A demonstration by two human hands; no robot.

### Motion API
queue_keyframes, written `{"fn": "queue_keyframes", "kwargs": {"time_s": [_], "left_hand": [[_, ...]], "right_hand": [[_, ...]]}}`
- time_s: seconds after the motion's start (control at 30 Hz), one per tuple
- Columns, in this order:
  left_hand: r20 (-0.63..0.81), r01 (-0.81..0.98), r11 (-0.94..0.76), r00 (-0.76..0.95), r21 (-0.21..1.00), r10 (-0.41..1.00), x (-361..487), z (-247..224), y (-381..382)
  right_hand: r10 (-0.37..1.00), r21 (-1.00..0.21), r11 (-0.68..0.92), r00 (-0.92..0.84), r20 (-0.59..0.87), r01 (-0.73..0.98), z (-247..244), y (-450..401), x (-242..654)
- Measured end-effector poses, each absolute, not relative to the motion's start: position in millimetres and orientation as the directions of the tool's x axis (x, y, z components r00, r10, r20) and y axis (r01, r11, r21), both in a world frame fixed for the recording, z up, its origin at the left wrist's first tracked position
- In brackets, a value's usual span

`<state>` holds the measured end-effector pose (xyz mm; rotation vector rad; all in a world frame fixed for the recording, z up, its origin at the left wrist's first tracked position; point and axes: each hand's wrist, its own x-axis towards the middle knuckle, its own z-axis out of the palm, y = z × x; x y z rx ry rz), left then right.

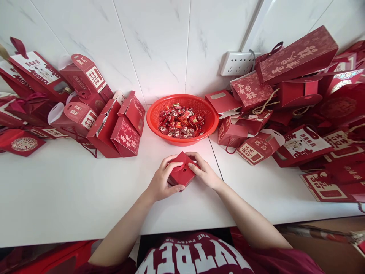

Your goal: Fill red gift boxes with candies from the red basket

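Note:
Between my two hands is a small red gift box (182, 174), resting on or just over the white table. Its top flaps are folded over, and a small dark hole shows near the middle of the top. My left hand (164, 178) grips the left side, with a finger across the top flap and the thumb at the near corner. From the right, my right hand (204, 171) wraps the far right side, its thumb pressing on the top. Just beyond the box stands a red plastic basket (182, 141) with wrapped candies (184, 121) inside.
Red gift boxes (125, 135) are grouped on the left of the white table (71, 194). A taller pile of red boxes (296, 57) crowds the right. A white power strip (238, 64) is at the tiled wall (162, 42) behind.

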<state>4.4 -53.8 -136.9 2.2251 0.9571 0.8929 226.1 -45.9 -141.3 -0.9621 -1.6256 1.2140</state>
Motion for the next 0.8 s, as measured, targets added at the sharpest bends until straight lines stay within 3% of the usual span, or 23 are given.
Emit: {"fn": "queue_keyframes", "kwargs": {"time_s": [0.8], "left_hand": [[0.397,0.280,-0.567,0.482,0.774,0.781,2.9,-137.5,-51.6]], "right_hand": [[0.912,-0.969,0.238,-0.359,0.199,0.066,-142.1,-45.2,228.3]]}}
